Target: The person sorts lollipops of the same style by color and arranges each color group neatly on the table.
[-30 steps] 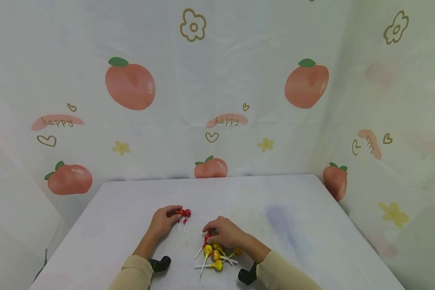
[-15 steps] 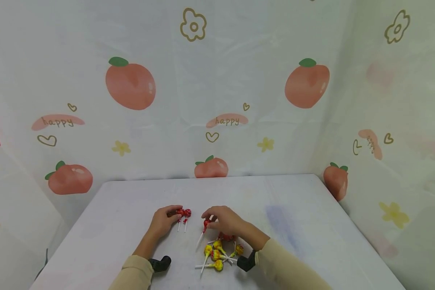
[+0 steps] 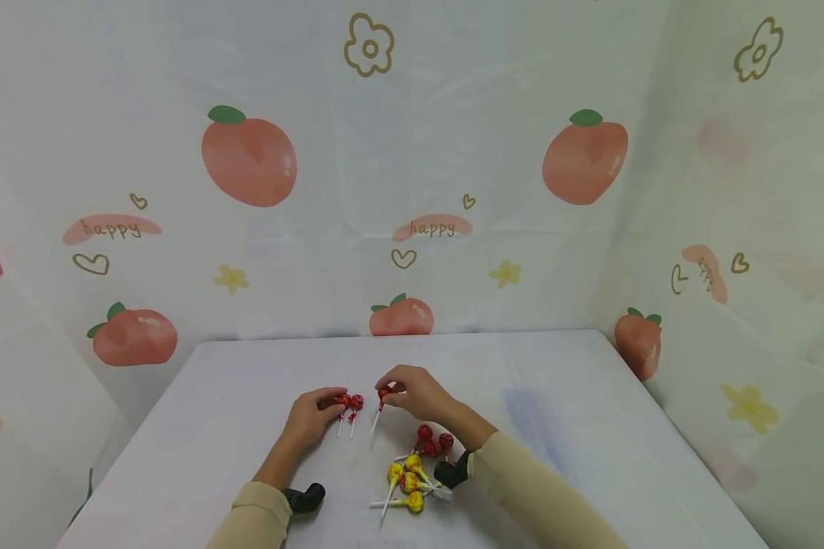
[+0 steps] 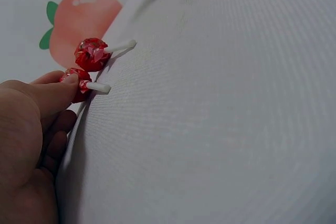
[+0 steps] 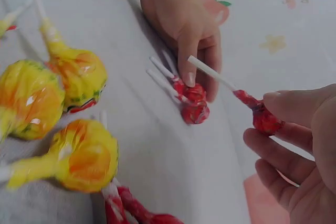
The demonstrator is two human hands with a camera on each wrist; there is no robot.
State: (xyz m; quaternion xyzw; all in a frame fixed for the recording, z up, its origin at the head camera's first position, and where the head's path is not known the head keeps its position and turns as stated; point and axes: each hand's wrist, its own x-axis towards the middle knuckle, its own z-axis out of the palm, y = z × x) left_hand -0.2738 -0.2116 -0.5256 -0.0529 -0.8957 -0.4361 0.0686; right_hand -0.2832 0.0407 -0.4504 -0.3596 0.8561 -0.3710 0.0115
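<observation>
1. The right hand [image 3: 420,392] pinches a shiny, round red lollipop [image 5: 266,122] on a white stick [image 5: 211,72].
2. Left of it, the left hand [image 3: 310,418] pinches one of two matching red lollipops [image 4: 92,55].
3. Shiny, round yellow lollipops [image 3: 395,473] lie nearer.

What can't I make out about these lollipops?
Head view: some sticks of the red pile, hidden by the right wrist camera; print on yellow lollipops, too small.
Left wrist view: part of the pinched lollipop, covered by the left hand.
Right wrist view: top-left yellow lollipop, cut off by the left edge; part of the held lollipop, covered by the right hand.
</observation>
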